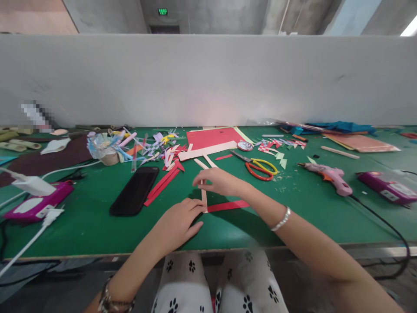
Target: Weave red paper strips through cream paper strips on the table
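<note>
My right hand (219,181) pinches a pale pink paper strip (204,198) that stretches toward me over the green table. That strip's near end meets the left end of a red paper strip (228,206), forming a corner. My left hand (180,217) lies low on the table with its fingers stretched out, the fingertips touching the corner. Beyond my right hand lie more pale strips (210,161). To the left, long red strips (164,184) rest beside a black phone (134,191). Scissors (257,166) with red and yellow handles lie right of my right hand.
A pink glue gun (332,177) with a black cord lies at right, near a purple power strip (389,187). Another purple power strip (39,201) is at left. Red paper sheets (211,139), woven paper scraps (156,145) and a round badge-like disc (245,145) lie toward the grey partition.
</note>
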`<state>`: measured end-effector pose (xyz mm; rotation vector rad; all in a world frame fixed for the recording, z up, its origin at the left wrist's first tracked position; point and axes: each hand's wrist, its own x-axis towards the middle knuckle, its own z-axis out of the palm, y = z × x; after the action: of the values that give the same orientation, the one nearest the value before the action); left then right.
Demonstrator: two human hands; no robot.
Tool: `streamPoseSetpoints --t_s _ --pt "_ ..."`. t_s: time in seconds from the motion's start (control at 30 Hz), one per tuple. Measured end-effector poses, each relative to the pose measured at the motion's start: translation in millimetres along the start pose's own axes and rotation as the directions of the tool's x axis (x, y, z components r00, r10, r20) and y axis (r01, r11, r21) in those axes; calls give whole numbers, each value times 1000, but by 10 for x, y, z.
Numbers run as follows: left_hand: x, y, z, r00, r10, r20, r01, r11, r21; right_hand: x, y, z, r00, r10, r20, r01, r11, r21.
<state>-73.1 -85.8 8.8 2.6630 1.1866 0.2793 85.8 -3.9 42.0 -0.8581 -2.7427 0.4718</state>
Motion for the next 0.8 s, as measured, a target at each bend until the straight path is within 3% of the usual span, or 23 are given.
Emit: streamPoseSetpoints --t_s 0.17,0.3,0.57,0.8 --pt "38 13 -1 999 -27 -17 26 999 -29 715 -30 207 993 -119 3 119 990 -76" --pt "53 11 -13 999 -37 -18 36 998 -53 1085 22 390 997 -72 27 77 969 -236" --pt "81 -18 -12 999 -26 -23 25 998 -55 1174 163 413 995 -80 65 93 966 -243" --pt "86 -24 3 999 -31 -23 30 997 -64 1181 135 482 981 -178 78 191 958 -215"
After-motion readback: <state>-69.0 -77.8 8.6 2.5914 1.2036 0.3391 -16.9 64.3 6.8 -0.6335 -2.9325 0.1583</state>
